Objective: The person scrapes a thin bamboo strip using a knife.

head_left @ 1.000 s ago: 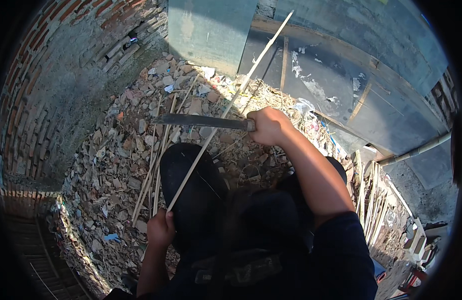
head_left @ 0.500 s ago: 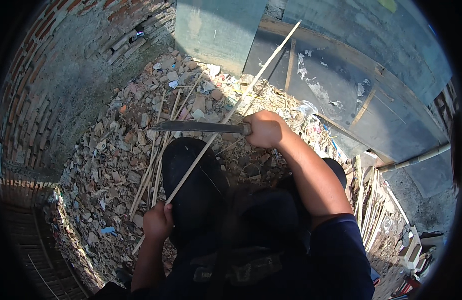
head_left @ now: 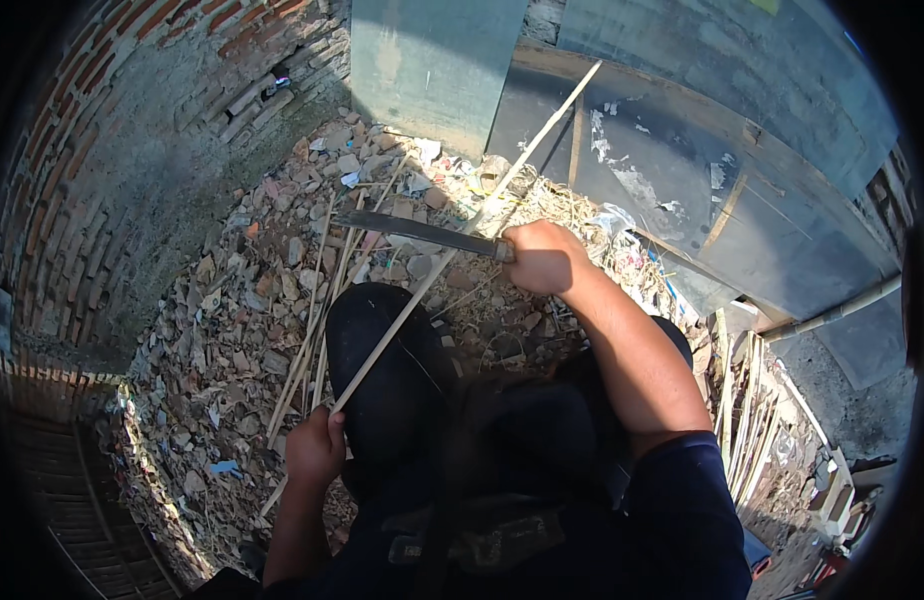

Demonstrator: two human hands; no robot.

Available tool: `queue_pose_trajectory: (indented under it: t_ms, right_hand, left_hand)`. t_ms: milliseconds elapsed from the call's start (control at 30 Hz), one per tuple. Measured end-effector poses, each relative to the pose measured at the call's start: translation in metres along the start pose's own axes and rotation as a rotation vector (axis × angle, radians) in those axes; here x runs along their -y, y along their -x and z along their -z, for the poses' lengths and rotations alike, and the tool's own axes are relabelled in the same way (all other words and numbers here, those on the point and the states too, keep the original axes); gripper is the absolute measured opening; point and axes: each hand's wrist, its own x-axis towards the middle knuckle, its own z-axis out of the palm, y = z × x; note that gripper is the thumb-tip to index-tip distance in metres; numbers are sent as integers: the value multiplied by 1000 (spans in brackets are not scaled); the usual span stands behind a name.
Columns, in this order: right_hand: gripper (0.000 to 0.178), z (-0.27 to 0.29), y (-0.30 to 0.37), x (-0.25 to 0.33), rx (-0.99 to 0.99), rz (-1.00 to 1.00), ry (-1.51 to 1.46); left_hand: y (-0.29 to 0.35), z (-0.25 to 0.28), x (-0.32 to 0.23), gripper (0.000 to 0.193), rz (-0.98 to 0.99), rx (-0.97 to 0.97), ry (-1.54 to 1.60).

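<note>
My left hand (head_left: 315,448) is closed round the lower part of a long, pale bamboo strip (head_left: 387,340). The strip slants up and away to the right, past my bent left knee, its far tip in front of the dark panel. In my closed right hand (head_left: 548,258) is the handle of a machete (head_left: 417,230). Its dark blade points left and crosses the strip a little above the knee. Whether the edge bites into the strip, I cannot tell.
Rubble and litter (head_left: 222,330) cover the ground. More thin strips (head_left: 307,360) lie left of my knee, and another bundle (head_left: 747,410) lies at the right. A brick wall (head_left: 132,170) rises at the left; grey-green panels (head_left: 432,70) and a dark board (head_left: 672,170) stand ahead.
My right hand and the machete have shifted slightly right, and the blade's tip has risen in the picture. The strip's far tip sits a little lower; my left hand keeps its hold.
</note>
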Motion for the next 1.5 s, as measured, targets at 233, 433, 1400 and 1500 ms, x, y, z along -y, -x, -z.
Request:
queue_pose_trajectory:
  t_ms: [233,433,1400,1500]
  right_hand:
    - [32,-8,3,8,61,111,-56]
    - [33,0,1,12,50,-31,-63]
    - [32,-11,-2,3,-13,91,-17]
    - [36,8,-11,-6,56,-57,-87]
  left_hand:
    - [3,-5,3,37,-10,-26,30]
    - [3,0,8,37,-28,-13,40]
    - [8,-8,-2,29,-26,-58,34]
    - [-2,-9,-6,28,-12,-80,-14]
